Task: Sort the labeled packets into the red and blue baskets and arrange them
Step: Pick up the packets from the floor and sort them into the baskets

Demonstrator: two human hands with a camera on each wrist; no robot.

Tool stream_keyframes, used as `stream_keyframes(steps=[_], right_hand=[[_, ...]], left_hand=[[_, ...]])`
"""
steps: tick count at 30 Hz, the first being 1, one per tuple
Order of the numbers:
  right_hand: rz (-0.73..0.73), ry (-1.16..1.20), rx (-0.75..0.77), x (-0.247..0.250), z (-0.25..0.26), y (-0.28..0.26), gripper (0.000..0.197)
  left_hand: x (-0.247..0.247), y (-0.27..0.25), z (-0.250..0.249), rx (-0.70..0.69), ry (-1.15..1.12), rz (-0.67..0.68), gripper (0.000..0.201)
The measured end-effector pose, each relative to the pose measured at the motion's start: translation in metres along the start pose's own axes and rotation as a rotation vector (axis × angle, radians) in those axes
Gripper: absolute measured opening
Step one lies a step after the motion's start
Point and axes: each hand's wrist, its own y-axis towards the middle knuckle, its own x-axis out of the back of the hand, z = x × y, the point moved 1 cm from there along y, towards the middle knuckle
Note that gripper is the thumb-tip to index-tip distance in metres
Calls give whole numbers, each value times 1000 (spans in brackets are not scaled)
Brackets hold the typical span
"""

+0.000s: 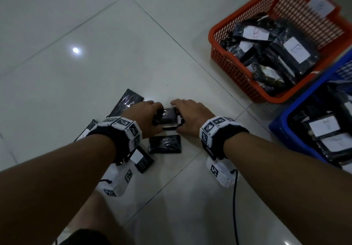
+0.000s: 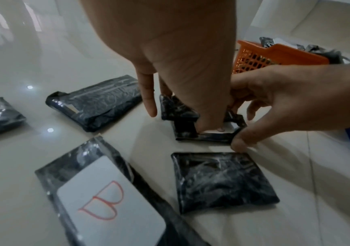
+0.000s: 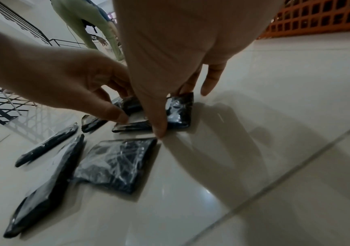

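Both my hands meet on a small black plastic-wrapped packet (image 1: 168,117) lying on the floor tiles. My left hand (image 1: 152,117) curls over its left end, and the thumb (image 2: 209,123) presses by a white label (image 2: 218,131). My right hand (image 1: 181,117) pinches its right side between thumb (image 3: 159,129) and fingers. The packet (image 3: 180,111) seems to lie on a second flat one (image 3: 131,127). The red basket (image 1: 232,71) at the upper right holds several labelled black packets. The blue basket (image 1: 282,130) at the right edge holds more.
Loose packets lie around my hands: an unlabelled one (image 1: 164,144) just in front of me, one marked with a red B (image 2: 110,196) under my left wrist, a long one (image 1: 126,99) beyond, another (image 1: 89,128) at the left. A person in green (image 3: 89,28) stands far off.
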Motion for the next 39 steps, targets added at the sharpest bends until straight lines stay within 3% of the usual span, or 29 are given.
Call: stream_keyframes(steps=[6,10,13,17,22,27,29,32,35,39], right_hand=[[102,103,-93,9,-15,8,66],[95,37,-83,11,-6,13,35],[6,70,-88,21,-8,7,20],[-158,115,-85,58,-20,-7,27],[-407,143,-83,105,-40,-32,25],[-661,165,-140,136,-67,-75,25],[-703,159,-210,149,-88,-99,26],[-726,147,-328,165,-125,-141,25],[-714,145,-444,171,-160,-168,27],[-745,181,-496,173,-182,-169,25]], left_hand=[[13,9,10,262,-363,-90,29],[30,15,-4,352,-876,-13,33],[49,18,-16,422,-1225,89,29],[80,24,-22,460,-1467,123,32],[111,34,-48,357,-1306,58,36],[125,56,-93,87,-737,-68,26],[137,72,-118,-19,-508,-55,27],[153,102,-162,-162,-345,-57,33],[162,127,-197,-219,-233,-122,46],[166,154,-218,-233,-209,-245,47]])
